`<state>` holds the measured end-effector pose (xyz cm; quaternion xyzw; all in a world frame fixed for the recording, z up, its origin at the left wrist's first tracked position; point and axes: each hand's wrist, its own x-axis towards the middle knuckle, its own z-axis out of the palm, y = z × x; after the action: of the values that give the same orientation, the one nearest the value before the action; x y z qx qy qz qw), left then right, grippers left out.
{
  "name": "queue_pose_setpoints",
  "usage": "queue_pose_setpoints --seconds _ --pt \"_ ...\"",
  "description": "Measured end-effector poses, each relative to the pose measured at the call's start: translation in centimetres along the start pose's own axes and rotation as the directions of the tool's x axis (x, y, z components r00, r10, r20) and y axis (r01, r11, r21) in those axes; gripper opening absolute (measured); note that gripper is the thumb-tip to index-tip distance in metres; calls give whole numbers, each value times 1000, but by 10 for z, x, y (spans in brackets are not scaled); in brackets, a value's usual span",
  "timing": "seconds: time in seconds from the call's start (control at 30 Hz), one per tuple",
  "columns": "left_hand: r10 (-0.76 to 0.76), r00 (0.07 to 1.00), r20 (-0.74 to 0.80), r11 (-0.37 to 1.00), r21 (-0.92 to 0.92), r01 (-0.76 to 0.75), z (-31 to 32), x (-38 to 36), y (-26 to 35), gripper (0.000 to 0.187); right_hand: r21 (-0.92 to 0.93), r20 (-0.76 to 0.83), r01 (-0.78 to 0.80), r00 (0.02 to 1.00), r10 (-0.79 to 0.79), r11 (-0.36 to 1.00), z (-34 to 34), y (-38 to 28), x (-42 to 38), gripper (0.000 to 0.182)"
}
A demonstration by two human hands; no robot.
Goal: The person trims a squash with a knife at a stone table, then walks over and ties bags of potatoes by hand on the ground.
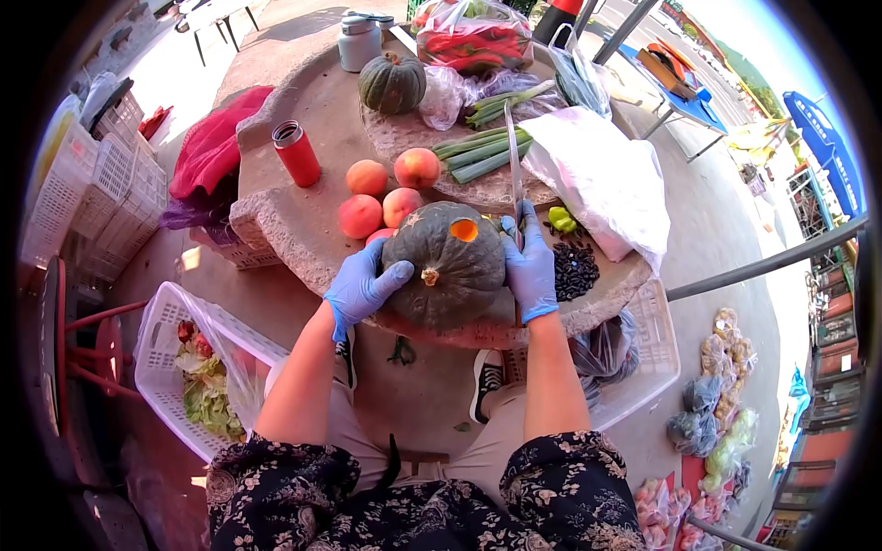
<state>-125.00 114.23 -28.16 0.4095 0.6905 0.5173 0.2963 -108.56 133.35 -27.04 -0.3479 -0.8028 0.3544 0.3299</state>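
A dark green pumpkin [432,285] with an orange cut spot on its upper right sits at the near edge of the stone table. My left hand [366,283], in a blue glove, grips its left side, thumb on top near the stem. Gloved the same way, my right hand [530,266] is closed on a long knife [514,156] and lies against the pumpkin's right side. The blade points up and away from me. Several peaches [366,177] lie behind the pumpkin to the left. Beside my right hand are black beans [574,271] and a yellow-green pepper [561,219].
On the stone table [276,216] stand a red tumbler [296,154], a second pumpkin [392,84], a grey jug [358,44], leeks [482,151], a white bag [602,174] and bagged red peppers [473,41]. White crates [161,367] flank my legs.
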Motion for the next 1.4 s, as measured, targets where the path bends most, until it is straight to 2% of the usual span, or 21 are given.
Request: queue_pose_setpoints --seconds 0.03,0.13,0.33,0.73,0.83,0.93,0.97,1.07,1.1,1.2,1.3,1.4 --pt "10 1000 0 1000 -3 -10 0 0 1 66 14 -20 43 999 -42 999 1 1 1 58" --pt "23 1000 -1 1000 -21 -23 1 0 2 66 2 46 -94 995 94 996 -3 -7 0 58" --pt "29 1000 -2 999 -19 -29 1 0 5 68 -1 78 -127 989 126 992 -5 -8 1 58" --pt "-3 1000 2 998 62 2 -1 -2 5 70 -5 53 -48 997 48 999 -3 -1 0 60" --pt "5 1000 8 999 41 -5 -1 -1 3 71 -20 30 29 999 -28 999 -6 8 3 57" --pt "24 1000 13 1000 1 -24 0 0 -6 72 -72 72 -203 975 208 976 -27 1 10 52" --pt "32 999 11 999 -12 -31 1 1 -9 72 -148 15 -131 991 134 980 -27 24 14 47" --pt "38 999 19 999 -32 -37 1 1 -7 73 -28 67 -420 905 421 907 -45 -8 14 47" --pt "50 999 22 997 -53 -49 1 0 -6 72 4 63 -398 916 397 917 -44 -4 13 47" --pt "23 999 35 994 -109 -19 0 2 -6 75 -59 51 -213 975 216 975 -36 15 15 51" --pt "19 987 157 986 -169 8 -5 -2 4 84 -216 78 111 992 -96 970 -31 14 12 66" --pt "39 976 216 966 -257 18 -6 -3 9 94 -297 317 -30 940 129 954 -37 4 11 83"
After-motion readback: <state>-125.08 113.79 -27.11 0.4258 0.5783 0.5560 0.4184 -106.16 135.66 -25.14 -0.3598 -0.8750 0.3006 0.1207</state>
